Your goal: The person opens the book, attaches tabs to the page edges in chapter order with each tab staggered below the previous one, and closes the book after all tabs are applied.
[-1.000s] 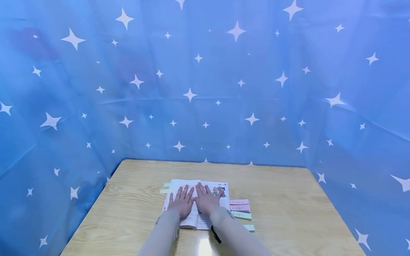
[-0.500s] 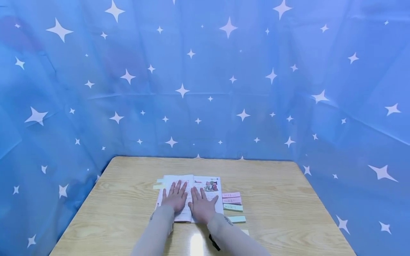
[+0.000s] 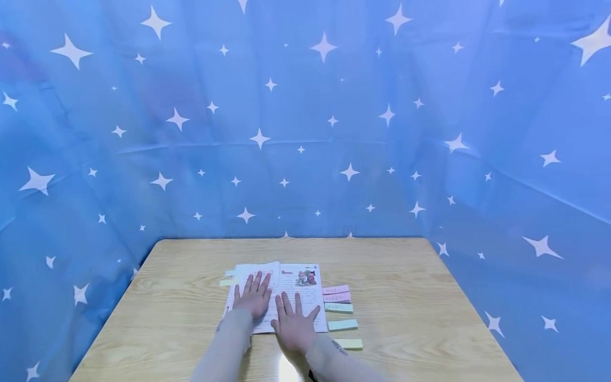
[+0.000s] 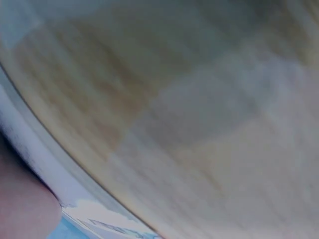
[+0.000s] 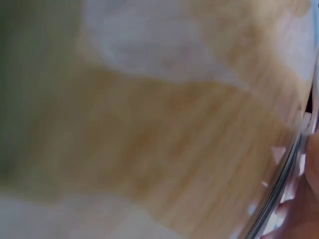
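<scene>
An open book (image 3: 312, 302) with printed text lies flat on the wooden table, a small coloured picture at the top of its right page. On its left page rests my left hand (image 3: 253, 298), palm down with fingers spread. My right hand (image 3: 295, 324) lies palm down near the bottom of the right page, fingers straight and thumb out; it reaches the book's near edge. Neither hand grips anything. The left wrist view is blurred, with a bit of skin (image 4: 25, 209) beside a white edge. Blurred too is the right wrist view, where fingers (image 5: 299, 219) show at the right.
Along the book's right side lie pink sticky notes (image 3: 336, 294), green ones (image 3: 342, 324) and a yellow one (image 3: 349, 344). Pale blue and yellow tabs (image 3: 227, 283) stick out on the left. The table (image 3: 406, 307) meets a blue star-patterned curtain (image 3: 305, 116).
My right hand has slid toward me down the right page, uncovering its picture and text, and the hands have moved apart. The head view has shifted, so the table appears further left.
</scene>
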{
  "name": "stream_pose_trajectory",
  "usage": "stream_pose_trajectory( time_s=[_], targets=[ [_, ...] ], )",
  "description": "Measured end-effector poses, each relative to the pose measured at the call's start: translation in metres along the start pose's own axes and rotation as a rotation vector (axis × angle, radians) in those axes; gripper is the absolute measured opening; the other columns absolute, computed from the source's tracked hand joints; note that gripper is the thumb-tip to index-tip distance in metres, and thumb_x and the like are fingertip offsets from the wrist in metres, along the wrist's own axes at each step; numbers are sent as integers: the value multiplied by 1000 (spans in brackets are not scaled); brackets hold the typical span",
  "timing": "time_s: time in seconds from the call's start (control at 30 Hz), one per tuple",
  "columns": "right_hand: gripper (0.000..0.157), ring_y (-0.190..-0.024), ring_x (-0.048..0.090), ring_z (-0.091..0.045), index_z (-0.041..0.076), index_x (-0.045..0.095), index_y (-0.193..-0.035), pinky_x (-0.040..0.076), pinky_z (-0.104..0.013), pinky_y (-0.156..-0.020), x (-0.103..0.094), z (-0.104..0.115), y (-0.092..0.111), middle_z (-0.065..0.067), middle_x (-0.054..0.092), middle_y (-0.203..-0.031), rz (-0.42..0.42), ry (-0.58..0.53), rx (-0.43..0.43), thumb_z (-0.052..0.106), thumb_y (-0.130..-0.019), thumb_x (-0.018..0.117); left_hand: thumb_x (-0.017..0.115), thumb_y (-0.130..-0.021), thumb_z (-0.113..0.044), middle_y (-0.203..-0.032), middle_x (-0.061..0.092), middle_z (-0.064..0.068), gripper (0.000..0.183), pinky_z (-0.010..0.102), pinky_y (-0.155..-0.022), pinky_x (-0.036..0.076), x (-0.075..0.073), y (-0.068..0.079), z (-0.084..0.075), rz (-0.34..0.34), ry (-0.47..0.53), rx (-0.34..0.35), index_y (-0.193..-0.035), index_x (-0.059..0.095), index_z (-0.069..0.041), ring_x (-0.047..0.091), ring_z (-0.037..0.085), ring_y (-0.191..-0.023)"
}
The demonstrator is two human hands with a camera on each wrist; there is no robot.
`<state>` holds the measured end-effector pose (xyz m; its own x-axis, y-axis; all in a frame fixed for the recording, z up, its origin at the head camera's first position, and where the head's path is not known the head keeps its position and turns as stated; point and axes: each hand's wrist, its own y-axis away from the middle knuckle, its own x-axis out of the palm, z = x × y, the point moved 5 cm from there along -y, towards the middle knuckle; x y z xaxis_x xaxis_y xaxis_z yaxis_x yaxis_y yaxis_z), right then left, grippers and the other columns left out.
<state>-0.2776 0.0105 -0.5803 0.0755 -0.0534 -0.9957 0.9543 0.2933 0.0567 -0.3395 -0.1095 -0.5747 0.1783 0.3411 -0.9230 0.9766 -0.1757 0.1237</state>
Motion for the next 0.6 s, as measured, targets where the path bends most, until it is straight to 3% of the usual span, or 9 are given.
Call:
stream_pose_trajectory(
  time_s=[0.3, 0.6],
  targets=[
    [54, -130, 9, -36, 31, 16, -141, 4, -78, -78, 1, 6, 11, 4, 14, -146, 18, -58, -7, 51, -91, 24, 22, -94, -40, -147, 9, 3, 51, 58, -99, -7, 7, -2, 9, 15, 9, -11, -142, 14, -25, 1, 27, -133],
    [54, -129, 11, -37, 30, 19, -140, 3, -79, -77, -2, 7, 24, 2, 17, -145, 31, -101, 2, 49, -91, 27, 23, -95, -40, -147, 10, 4, 50, 59, -99, -4, 6, 10, 3, 22, 22, 25, -142, 16, -24, 3, 27, -133]
  ],
)
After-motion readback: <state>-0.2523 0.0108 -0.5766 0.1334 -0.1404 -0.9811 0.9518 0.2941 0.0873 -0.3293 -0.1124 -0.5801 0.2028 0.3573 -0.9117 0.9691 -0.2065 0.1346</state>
